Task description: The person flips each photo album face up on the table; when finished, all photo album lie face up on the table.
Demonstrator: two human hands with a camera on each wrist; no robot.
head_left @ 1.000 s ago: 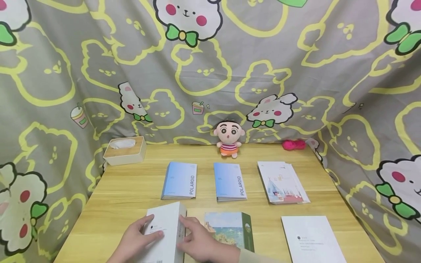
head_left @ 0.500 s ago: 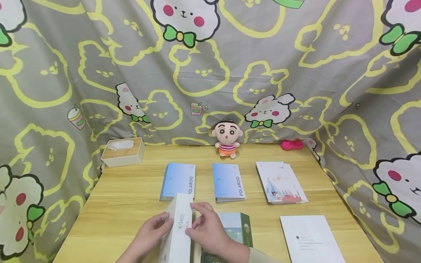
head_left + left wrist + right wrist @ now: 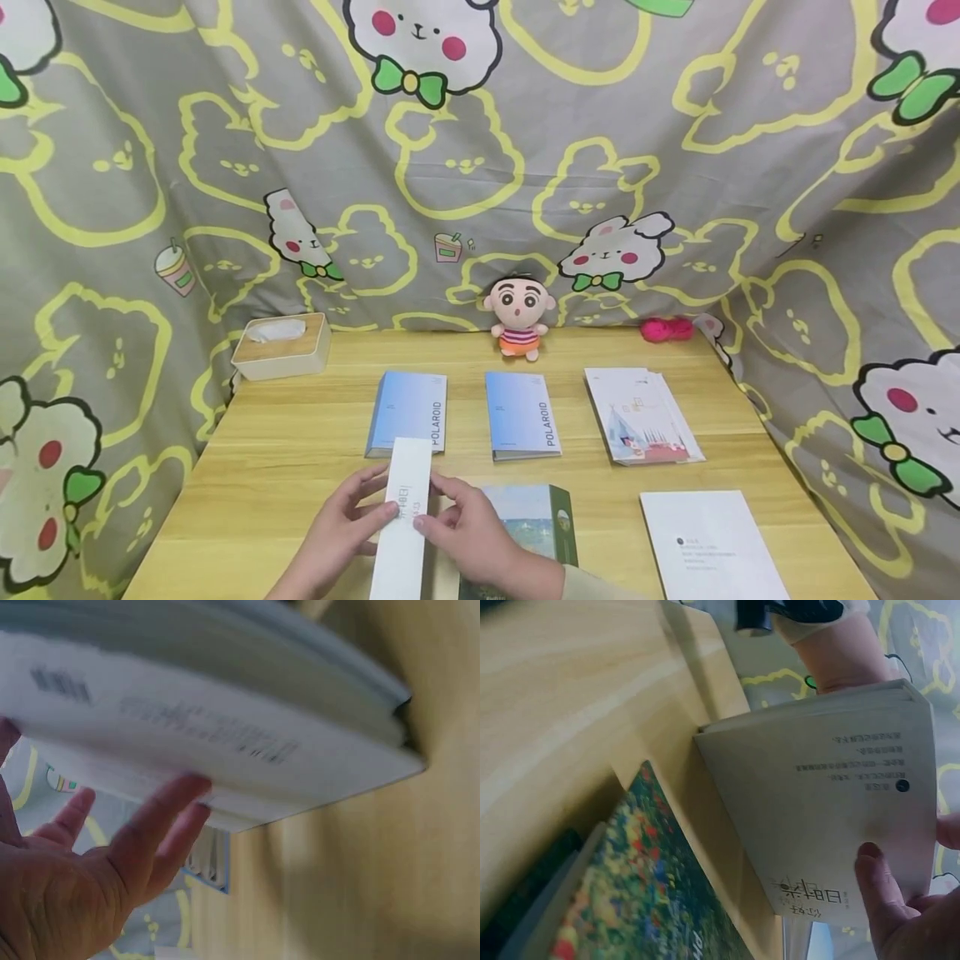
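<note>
The white book [image 3: 401, 554] is held between the left hand [image 3: 337, 529] and the right hand [image 3: 476, 533], over the near part of the table [image 3: 247, 475]. The book is positioned on edge, with its spine turned upward; whether its lower edge touches the tabletop cannot be told.

Long axis: the spine is aligned roughly away from the person, its far end inclined slightly to the right. In the head view, the near edge of the left blue album [image 3: 408, 410] is overlapped by that far end. The right blue album [image 3: 522, 412] is located farther right, apart from the book.

Hand state: a narrow grip is formed by each hand. On the left, the thumb is placed on the spine and the fingertips are set against the left cover. On the right, the spine is pressed by the thumb, and the text-printed right cover is touched by the fingers. Neither hand is nearer to the book; contact is made by both, from opposite sides.

Governing relation: the painted album [image 3: 534, 525] is situated just right of the book and is partly hidden by the right hand. Any tilting to the right is judged to be restricted by this album.
</note>
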